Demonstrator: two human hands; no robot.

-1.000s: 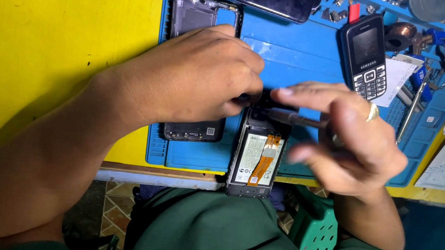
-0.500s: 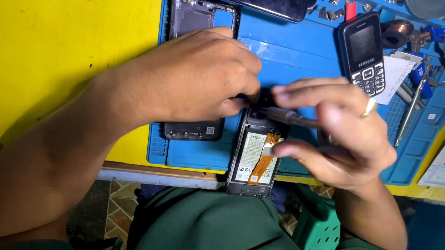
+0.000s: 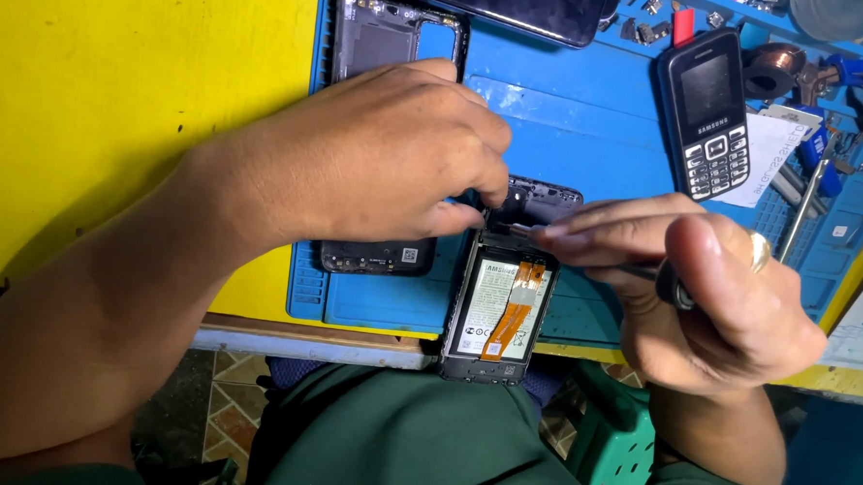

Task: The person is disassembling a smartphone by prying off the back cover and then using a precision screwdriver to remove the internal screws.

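Note:
An opened smartphone (image 3: 499, 318) lies at the near edge of the blue work mat (image 3: 591, 133), its white battery and an orange flex cable exposed. My left hand (image 3: 386, 163) rests over its upper left corner, thumb and forefinger pinching the phone's top edge. My right hand (image 3: 711, 289) holds a thin metal screwdriver (image 3: 586, 254) like a pen, its tip at the top of the open phone. A ring sits on one right finger. A black back cover (image 3: 387, 37) lies under my left hand, partly hidden.
A small black keypad phone (image 3: 709, 114) lies on the mat at the upper right. Another dark phone (image 3: 519, 9) is at the top. Tools, screws and paper slips crowd the right side (image 3: 825, 124). The yellow table (image 3: 118, 93) extends left. A green stool (image 3: 617, 445) stands below.
My right hand has shifted slightly and curled tighter around the screwdriver, with the tip staying at the phone's top. My left hand keeps its place.

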